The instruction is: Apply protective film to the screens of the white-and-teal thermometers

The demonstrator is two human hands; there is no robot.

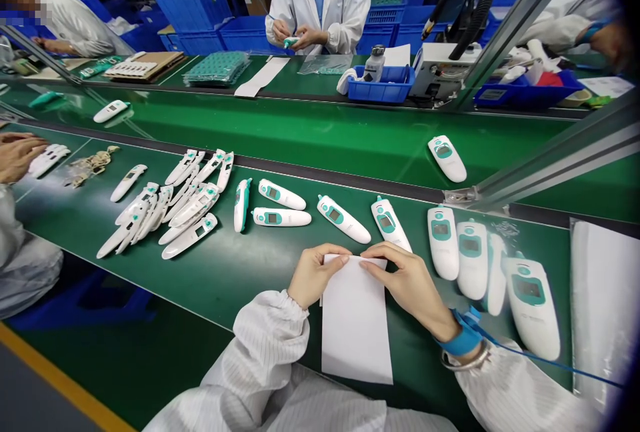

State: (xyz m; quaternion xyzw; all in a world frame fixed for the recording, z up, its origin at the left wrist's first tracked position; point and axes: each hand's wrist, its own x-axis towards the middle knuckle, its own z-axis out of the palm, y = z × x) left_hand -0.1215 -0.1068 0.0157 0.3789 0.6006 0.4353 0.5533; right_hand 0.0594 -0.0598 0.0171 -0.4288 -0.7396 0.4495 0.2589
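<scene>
A white sheet of paper [355, 329] hangs down toward me over the near part of the green bench. My left hand [315, 275] pinches its top edge between thumb and fingers. Close by on the same edge, my right hand [413, 282] grips the sheet too, with a blue wrist strap [463, 337] behind it. Just beyond my fingers lie a white and teal thermometer [343, 219] and another thermometer [387, 222], the latter partly hidden by my right hand. Several more, including a large near thermometer [534, 309], form a row on the right.
White casing halves [193, 205] are piled at the left, near another person's hand [20, 155]. A green conveyor [300, 129] runs behind the bench, carrying a thermometer [447, 159]. A metal frame post [555, 152] slants across the right. Opposite, a co-worker [320, 2] handles a small teal part.
</scene>
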